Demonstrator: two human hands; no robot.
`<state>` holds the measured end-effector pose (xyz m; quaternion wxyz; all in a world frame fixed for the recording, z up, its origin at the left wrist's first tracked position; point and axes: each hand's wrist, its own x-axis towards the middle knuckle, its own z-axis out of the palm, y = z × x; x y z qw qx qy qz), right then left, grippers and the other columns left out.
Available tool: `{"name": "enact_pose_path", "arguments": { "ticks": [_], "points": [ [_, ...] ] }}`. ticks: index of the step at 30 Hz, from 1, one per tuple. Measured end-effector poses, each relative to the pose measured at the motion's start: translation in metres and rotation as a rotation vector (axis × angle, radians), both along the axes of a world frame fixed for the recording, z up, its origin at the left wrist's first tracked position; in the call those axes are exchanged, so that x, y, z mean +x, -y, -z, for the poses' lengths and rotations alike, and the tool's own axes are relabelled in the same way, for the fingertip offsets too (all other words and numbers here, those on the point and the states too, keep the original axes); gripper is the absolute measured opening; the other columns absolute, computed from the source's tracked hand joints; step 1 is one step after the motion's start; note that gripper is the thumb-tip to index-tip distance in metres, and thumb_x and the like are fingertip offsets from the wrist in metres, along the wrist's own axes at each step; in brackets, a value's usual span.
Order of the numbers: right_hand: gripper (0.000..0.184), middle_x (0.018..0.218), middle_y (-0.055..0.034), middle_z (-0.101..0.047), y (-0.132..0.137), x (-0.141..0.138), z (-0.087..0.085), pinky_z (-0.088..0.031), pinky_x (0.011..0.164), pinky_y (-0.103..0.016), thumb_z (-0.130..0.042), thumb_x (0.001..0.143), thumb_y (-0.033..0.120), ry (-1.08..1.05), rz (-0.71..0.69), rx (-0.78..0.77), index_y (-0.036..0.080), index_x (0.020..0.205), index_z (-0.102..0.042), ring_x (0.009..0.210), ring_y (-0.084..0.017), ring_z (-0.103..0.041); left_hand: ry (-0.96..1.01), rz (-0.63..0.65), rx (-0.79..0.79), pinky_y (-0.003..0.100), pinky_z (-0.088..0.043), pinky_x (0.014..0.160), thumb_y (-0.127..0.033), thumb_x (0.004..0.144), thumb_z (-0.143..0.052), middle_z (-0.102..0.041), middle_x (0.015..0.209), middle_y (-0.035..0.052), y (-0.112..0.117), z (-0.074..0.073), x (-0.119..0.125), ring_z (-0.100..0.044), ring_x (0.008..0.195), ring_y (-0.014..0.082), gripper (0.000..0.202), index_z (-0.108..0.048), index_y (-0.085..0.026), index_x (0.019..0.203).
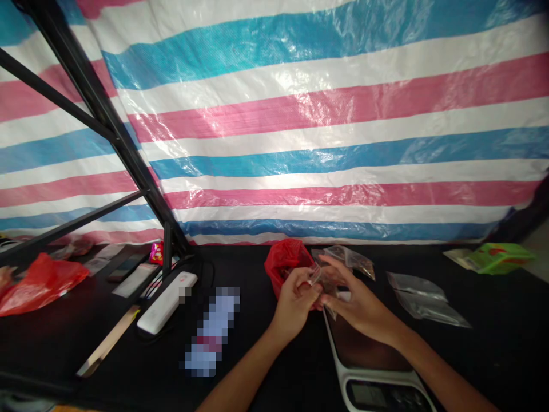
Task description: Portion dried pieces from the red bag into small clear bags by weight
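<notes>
Holding the small clear packet [316,275] in a narrow grip between left hand [295,294] and right hand [358,303], presumably to steady limp plastic, near the far end of the scale [364,343] and beside the red bag [279,264], apparently set close for easy reach.

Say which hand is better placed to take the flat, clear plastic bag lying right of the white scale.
Likely the right hand: it's nearer the flat, clear plastic bag, while the left hand is farther across. Both appear to hold a small, clear plastic bag, so the right should let go first.
</notes>
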<state>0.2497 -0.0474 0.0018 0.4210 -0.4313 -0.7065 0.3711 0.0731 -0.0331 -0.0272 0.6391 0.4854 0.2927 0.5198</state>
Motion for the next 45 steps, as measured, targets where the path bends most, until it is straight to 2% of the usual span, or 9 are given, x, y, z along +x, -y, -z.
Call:
{"name": "enact_pose_path", "arguments": {
  "ticks": [2, 4, 7, 9, 17, 30, 34, 38, 45],
  "points": [
    [0.064, 0.139, -0.0124, -0.068, -0.005, -0.006, 0.001, -0.053, 0.110, -0.054, -0.072, 0.094, 0.044, 0.043, 0.009, 0.013, 0.029, 0.152, -0.049, 0.127, -0.031, -0.066, -0.052, -0.076, 0.053, 0.029, -0.058, 0.063, -0.064, 0.082, -0.080, -0.072, 0.097, 0.0050, -0.002, -0.003, -0.004, -0.065, 0.066, 0.0141, 0.053, -0.063, -0.021, 0.109],
    [0.053, 0.140, -0.0111, -0.069, -0.014, -0.010, 0.001, -0.052, 0.111, -0.053, -0.068, 0.097, 0.039, 0.064, 0.006, 0.033, 0.028, 0.146, -0.055, 0.125, -0.030, -0.068, -0.165, -0.260, 0.176, 0.034, -0.059, 0.075, -0.065, 0.095, -0.064, -0.072, 0.100, 0.0074, -0.004, -0.005, -0.011, -0.069, 0.080, 0.0185, 0.047, -0.066, -0.021, 0.111],
    [0.048, 0.136, -0.0106, -0.072, -0.032, -0.015, -0.003, -0.053, 0.111, -0.051, -0.065, 0.096, 0.032, 0.161, 0.012, 0.071, 0.024, 0.143, -0.061, 0.121, -0.030, -0.070, -0.357, -0.587, 0.360, 0.037, -0.055, 0.091, -0.052, 0.108, -0.043, -0.070, 0.104, 0.0082, -0.006, -0.006, -0.023, -0.067, 0.098, 0.0213, 0.040, -0.068, -0.021, 0.110],
    [0.046, 0.135, -0.0106, -0.074, -0.044, -0.020, -0.009, -0.053, 0.108, -0.050, -0.064, 0.094, 0.027, 0.289, 0.021, 0.124, 0.023, 0.139, -0.065, 0.120, -0.030, -0.071, -0.433, -0.724, 0.430, 0.036, -0.053, 0.091, -0.042, 0.110, -0.039, -0.068, 0.103, 0.0073, -0.009, -0.005, -0.030, -0.065, 0.098, 0.0209, 0.035, -0.067, -0.021, 0.106],
    [0.050, 0.133, -0.0120, -0.076, -0.068, -0.050, -0.019, -0.054, 0.099, -0.047, -0.064, 0.089, 0.026, 0.662, -0.076, 0.268, 0.023, 0.139, -0.067, 0.115, -0.033, -0.073, -0.423, -0.965, 0.400, 0.032, -0.049, 0.083, -0.022, 0.105, -0.039, -0.061, 0.092, 0.0031, -0.022, 0.002, -0.042, -0.061, 0.088, 0.0197, 0.024, -0.059, -0.022, 0.094],
    [0.054, 0.127, -0.0066, -0.078, -0.072, -0.059, -0.012, -0.052, 0.097, -0.043, -0.059, 0.088, 0.018, 0.737, -0.075, 0.305, 0.027, 0.141, -0.064, 0.112, -0.031, -0.074, -0.322, -0.981, 0.370, 0.029, -0.047, 0.082, -0.016, 0.100, -0.043, -0.061, 0.089, 0.0013, -0.025, 0.006, -0.043, -0.059, 0.087, 0.0182, 0.020, -0.059, -0.022, 0.092],
    [0.044, 0.124, -0.0064, -0.079, -0.070, -0.058, -0.012, -0.052, 0.095, -0.042, -0.058, 0.093, 0.024, 0.721, -0.055, 0.309, 0.028, 0.136, -0.067, 0.110, -0.030, -0.074, -0.327, -0.969, 0.368, 0.028, -0.046, 0.081, -0.014, 0.098, -0.044, -0.061, 0.089, 0.0014, -0.023, 0.005, -0.042, -0.060, 0.086, 0.0183, 0.019, -0.060, -0.022, 0.091],
    [0.054, 0.119, -0.0073, -0.081, -0.068, -0.056, -0.013, -0.052, 0.093, -0.041, -0.058, 0.089, 0.018, 0.730, -0.051, 0.304, 0.028, 0.142, -0.064, 0.104, -0.029, -0.075, -0.336, -0.949, 0.368, 0.028, -0.046, 0.079, -0.013, 0.097, -0.044, -0.061, 0.088, 0.0017, -0.023, 0.007, -0.041, -0.060, 0.084, 0.0184, 0.019, -0.060, -0.021, 0.092],
    [0.043, 0.122, -0.0088, -0.079, -0.065, -0.048, -0.012, -0.054, 0.096, -0.046, -0.062, 0.093, 0.025, 0.554, 0.000, 0.276, 0.026, 0.136, -0.068, 0.107, -0.031, -0.073, -0.324, -0.867, 0.339, 0.029, -0.046, 0.078, -0.016, 0.098, -0.045, -0.062, 0.089, 0.0019, -0.025, 0.009, -0.039, -0.059, 0.083, 0.0181, 0.016, -0.060, -0.021, 0.093]
  ]
}}
